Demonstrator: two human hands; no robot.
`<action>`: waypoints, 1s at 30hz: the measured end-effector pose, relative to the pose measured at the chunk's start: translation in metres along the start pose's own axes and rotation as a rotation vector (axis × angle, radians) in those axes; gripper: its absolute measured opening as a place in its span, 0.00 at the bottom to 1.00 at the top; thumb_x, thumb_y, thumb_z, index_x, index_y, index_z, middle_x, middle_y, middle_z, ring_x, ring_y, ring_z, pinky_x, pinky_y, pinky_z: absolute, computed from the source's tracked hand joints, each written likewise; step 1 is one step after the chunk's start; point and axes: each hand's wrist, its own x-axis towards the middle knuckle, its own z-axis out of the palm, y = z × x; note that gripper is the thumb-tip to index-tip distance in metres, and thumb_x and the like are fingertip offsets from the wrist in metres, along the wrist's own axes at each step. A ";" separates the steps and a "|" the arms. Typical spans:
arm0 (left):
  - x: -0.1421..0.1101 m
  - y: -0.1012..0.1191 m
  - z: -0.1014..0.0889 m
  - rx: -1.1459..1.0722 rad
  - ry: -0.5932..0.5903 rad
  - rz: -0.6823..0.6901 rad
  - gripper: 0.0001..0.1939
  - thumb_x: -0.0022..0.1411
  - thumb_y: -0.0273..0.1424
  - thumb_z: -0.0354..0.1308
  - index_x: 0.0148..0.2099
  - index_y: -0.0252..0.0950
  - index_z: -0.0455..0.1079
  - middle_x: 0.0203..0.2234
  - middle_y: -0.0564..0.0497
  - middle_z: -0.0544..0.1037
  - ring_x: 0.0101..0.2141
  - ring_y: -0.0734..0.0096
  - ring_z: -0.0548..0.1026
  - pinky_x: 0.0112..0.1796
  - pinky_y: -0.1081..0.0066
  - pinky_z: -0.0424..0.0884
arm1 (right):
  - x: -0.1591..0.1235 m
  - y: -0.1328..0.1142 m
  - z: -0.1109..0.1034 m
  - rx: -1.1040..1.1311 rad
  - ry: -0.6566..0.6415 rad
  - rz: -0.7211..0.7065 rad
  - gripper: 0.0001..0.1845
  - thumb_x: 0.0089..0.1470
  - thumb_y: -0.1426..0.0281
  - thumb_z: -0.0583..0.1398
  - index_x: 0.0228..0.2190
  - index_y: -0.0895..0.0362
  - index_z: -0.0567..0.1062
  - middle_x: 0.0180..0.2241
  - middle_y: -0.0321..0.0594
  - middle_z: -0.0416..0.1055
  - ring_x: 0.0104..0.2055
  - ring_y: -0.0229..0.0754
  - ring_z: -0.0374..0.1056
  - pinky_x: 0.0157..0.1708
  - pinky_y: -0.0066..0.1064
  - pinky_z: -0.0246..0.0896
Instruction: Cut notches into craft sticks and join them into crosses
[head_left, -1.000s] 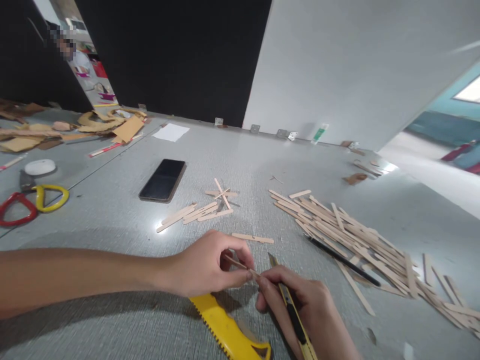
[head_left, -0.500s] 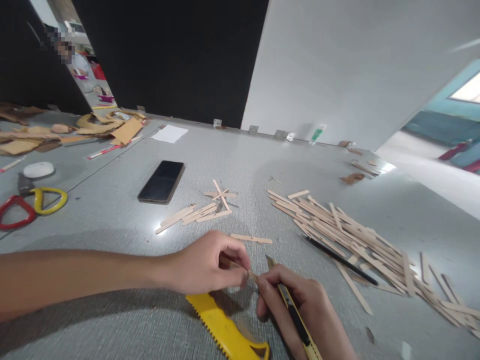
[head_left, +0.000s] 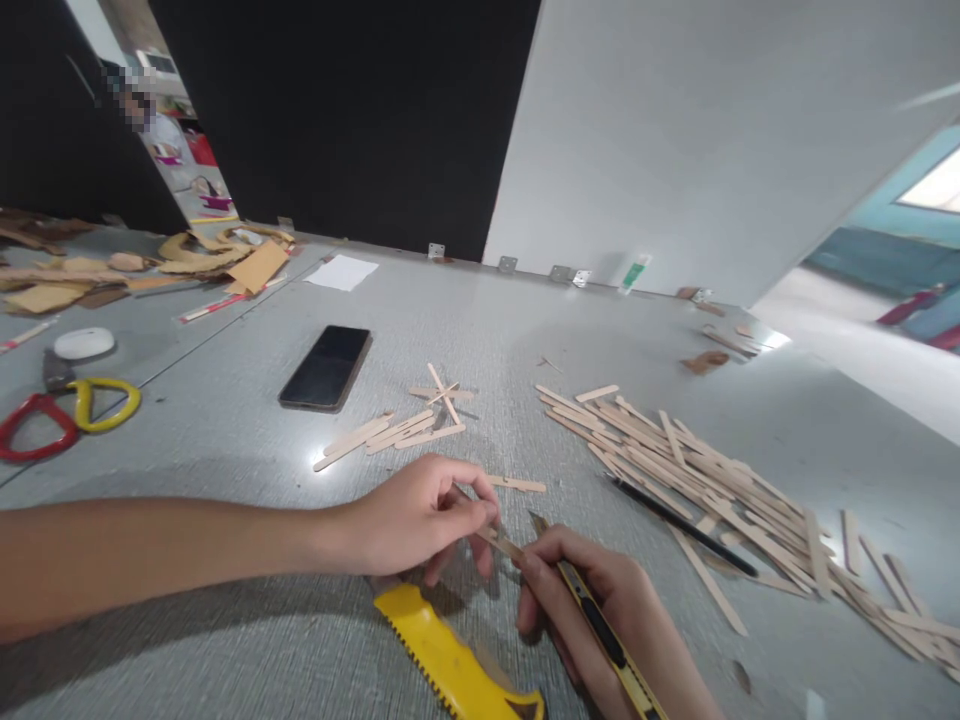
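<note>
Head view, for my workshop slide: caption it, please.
Left hand and right hand share a wooden stick, the right also holding a utility knife.

Grey table (head_left: 465, 310), black phone (head_left: 326, 368), yellow-handled tool (head_left: 450, 650), wooden sticks (head_left: 697, 470) (a loose heap).

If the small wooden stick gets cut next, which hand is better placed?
Probably the right hand: it holds the craft knife, whose blade points up close to the stick. The left hand grips the stick but has no knife.
</note>
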 end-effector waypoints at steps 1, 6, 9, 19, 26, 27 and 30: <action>0.000 0.000 0.000 0.002 -0.003 -0.001 0.12 0.75 0.39 0.54 0.42 0.36 0.69 0.30 0.50 0.83 0.14 0.82 0.67 0.13 0.81 0.54 | 0.000 0.001 0.000 0.001 0.000 0.003 0.23 0.69 0.53 0.56 0.27 0.53 0.73 0.20 0.35 0.72 0.19 0.35 0.58 0.20 0.26 0.52; 0.002 -0.002 -0.003 -0.010 -0.014 0.023 0.10 0.73 0.36 0.56 0.44 0.35 0.71 0.31 0.50 0.83 0.17 0.81 0.70 0.18 0.80 0.63 | 0.000 0.008 0.000 0.058 -0.014 0.035 0.23 0.69 0.51 0.56 0.30 0.54 0.74 0.23 0.35 0.73 0.19 0.34 0.58 0.19 0.26 0.53; 0.002 -0.003 -0.004 -0.006 -0.039 0.029 0.07 0.72 0.33 0.58 0.45 0.34 0.73 0.32 0.50 0.83 0.18 0.81 0.70 0.20 0.80 0.66 | 0.000 0.010 0.001 0.099 0.002 0.032 0.21 0.70 0.52 0.55 0.35 0.54 0.76 0.25 0.36 0.75 0.19 0.34 0.58 0.19 0.27 0.54; 0.001 -0.007 -0.003 -0.005 -0.091 0.013 0.09 0.74 0.34 0.57 0.44 0.34 0.74 0.33 0.50 0.83 0.19 0.81 0.71 0.21 0.80 0.67 | 0.001 0.006 -0.003 -0.075 -0.015 -0.099 0.23 0.72 0.56 0.54 0.29 0.54 0.76 0.20 0.32 0.66 0.22 0.38 0.60 0.26 0.30 0.56; 0.002 -0.006 -0.005 -0.006 -0.139 0.007 0.07 0.75 0.34 0.55 0.45 0.35 0.70 0.34 0.49 0.83 0.18 0.81 0.71 0.21 0.79 0.67 | 0.003 0.008 -0.003 -0.067 -0.011 -0.114 0.22 0.71 0.56 0.55 0.29 0.54 0.77 0.20 0.33 0.68 0.22 0.36 0.61 0.24 0.28 0.57; 0.003 -0.006 -0.005 -0.007 -0.141 0.007 0.07 0.75 0.34 0.55 0.45 0.35 0.69 0.33 0.49 0.83 0.19 0.81 0.71 0.21 0.79 0.67 | 0.004 0.011 -0.002 -0.053 -0.010 -0.108 0.21 0.71 0.56 0.56 0.30 0.54 0.78 0.21 0.34 0.70 0.21 0.36 0.60 0.23 0.28 0.57; 0.002 -0.005 -0.004 -0.015 -0.146 0.008 0.06 0.75 0.34 0.55 0.45 0.36 0.66 0.33 0.49 0.82 0.19 0.80 0.71 0.22 0.78 0.67 | 0.005 0.020 0.000 0.020 0.012 -0.100 0.18 0.71 0.58 0.57 0.37 0.53 0.82 0.26 0.37 0.76 0.19 0.34 0.61 0.20 0.26 0.57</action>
